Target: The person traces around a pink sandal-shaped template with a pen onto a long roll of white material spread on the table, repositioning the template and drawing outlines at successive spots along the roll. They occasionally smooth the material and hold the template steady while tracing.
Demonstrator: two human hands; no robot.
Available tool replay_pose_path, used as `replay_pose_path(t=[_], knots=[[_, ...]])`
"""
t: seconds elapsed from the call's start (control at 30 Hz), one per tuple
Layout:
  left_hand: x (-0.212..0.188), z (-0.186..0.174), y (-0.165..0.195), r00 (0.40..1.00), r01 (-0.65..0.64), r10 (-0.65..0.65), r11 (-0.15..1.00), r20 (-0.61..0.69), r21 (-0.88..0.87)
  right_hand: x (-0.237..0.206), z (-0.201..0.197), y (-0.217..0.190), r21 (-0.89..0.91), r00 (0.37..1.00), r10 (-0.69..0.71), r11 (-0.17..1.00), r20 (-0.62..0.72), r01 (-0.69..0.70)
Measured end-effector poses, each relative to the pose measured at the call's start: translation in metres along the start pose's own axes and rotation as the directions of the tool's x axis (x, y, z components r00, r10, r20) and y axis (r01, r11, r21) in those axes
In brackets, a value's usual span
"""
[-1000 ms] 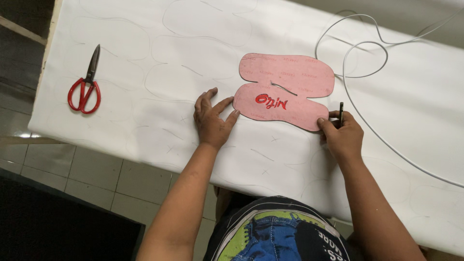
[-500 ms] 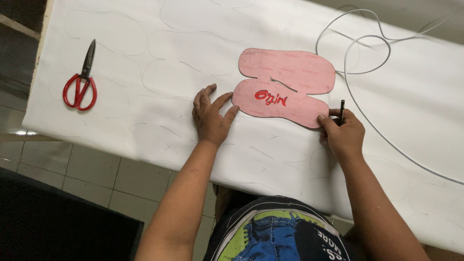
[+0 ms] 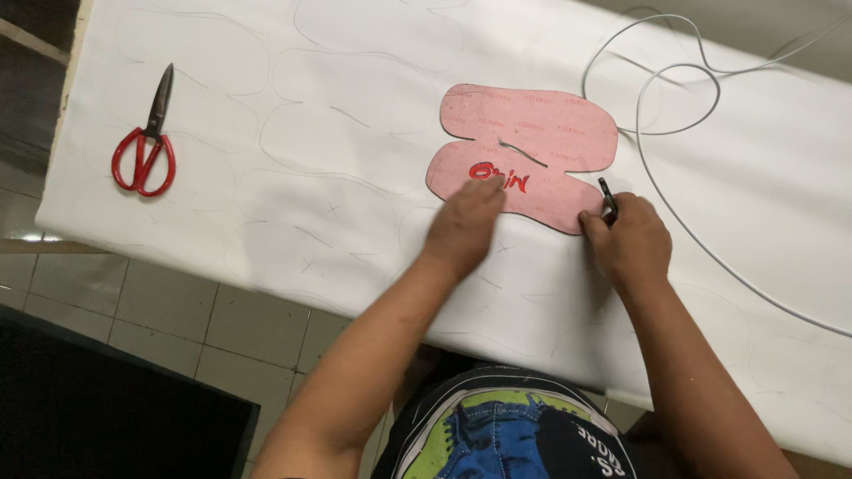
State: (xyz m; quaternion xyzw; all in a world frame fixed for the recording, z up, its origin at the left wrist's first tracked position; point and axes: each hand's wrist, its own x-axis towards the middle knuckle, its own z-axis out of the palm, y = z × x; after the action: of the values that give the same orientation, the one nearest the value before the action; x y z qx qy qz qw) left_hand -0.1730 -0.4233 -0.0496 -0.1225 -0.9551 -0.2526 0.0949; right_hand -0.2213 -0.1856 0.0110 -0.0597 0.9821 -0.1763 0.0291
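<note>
Scissors (image 3: pixel 143 142) lie well left of both hands on the white sheet (image 3: pixel 293 151); the left hand (image 3: pixel 463 223) presses flat on the pink template (image 3: pixel 528 151) edge; the right hand (image 3: pixel 628 241) pinches a pen (image 3: pixel 608 200) at the template's right rim; a cable (image 3: pixel 674 98) loops beyond.

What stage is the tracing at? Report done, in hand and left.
Done: many pattern outlines already drawn across the white sheet. In hand: left hand presses the pink template flat while the right hand runs a pen at its lower right edge. Left: finishing this outline; the red scissors lie untouched, nothing cut.
</note>
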Motion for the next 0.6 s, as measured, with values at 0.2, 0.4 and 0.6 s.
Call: replay_pose_path(t=[0.2,0.4,0.6], knots=[[0.017,0.018,0.082,0.992,-0.047,0.012,0.96,0.127,0.276,0.013,-0.012,-0.054,0.181,0.816,-0.496,0.81,-0.296,0.558],[0.015,-0.002,0.077,0.941,0.052,-0.045,0.999,0.335,-0.011,0.036,-0.019,-0.099,0.344,0.789,-0.548,0.824,0.278,0.451],[0.009,0.017,0.073,0.913,0.042,-0.046,0.999,0.405,0.018,0.037,-0.009,-0.102,0.162,0.72,-0.645,0.763,0.255,0.626]])
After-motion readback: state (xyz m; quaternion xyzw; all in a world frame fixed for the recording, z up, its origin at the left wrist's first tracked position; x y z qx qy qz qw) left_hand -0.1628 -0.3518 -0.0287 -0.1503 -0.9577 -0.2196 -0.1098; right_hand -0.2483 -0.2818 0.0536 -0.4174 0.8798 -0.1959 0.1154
